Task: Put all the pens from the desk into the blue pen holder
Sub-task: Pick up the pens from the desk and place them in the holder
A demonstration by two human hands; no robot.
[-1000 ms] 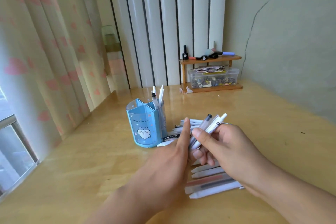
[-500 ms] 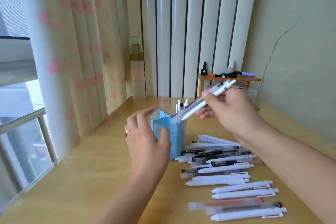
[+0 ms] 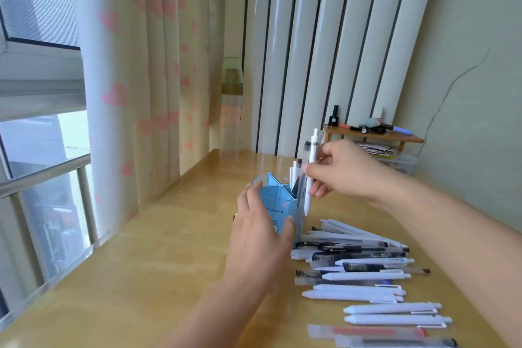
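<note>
White plastic pens (image 3: 310, 169), a couple of them bunched together, stand nearly upright in the right hand (image 3: 343, 171), pinched between thumb and fingers about halfway up their barrels. Their lower ends hang just at the far right side of the blue pen holder (image 3: 278, 207), and from where I stand I cannot tell whether the tips are already inside a compartment or sliding down its outer wall. That is the thing to get right: the tips should be over the opening before the fingers let go, or the pens will drop onto the tabletop (image 3: 158, 248).

Below and to the left of that hand, the left hand (image 3: 261, 230) wraps round the near face of the holder, thumb on one side and fingers on the other, bracing it. That grip looks sensible, since the holder seems light and already has a few pens (image 3: 295, 175) leaning in its back section, which could tip it.

Best to lower the bunch straight down, loosen the pinch only once the tips are seated, and keep the holder held firm.

Under the right forearm a long row of loose pens (image 3: 364, 277) lies on the tabletop, so plenty of the job remains.
</note>
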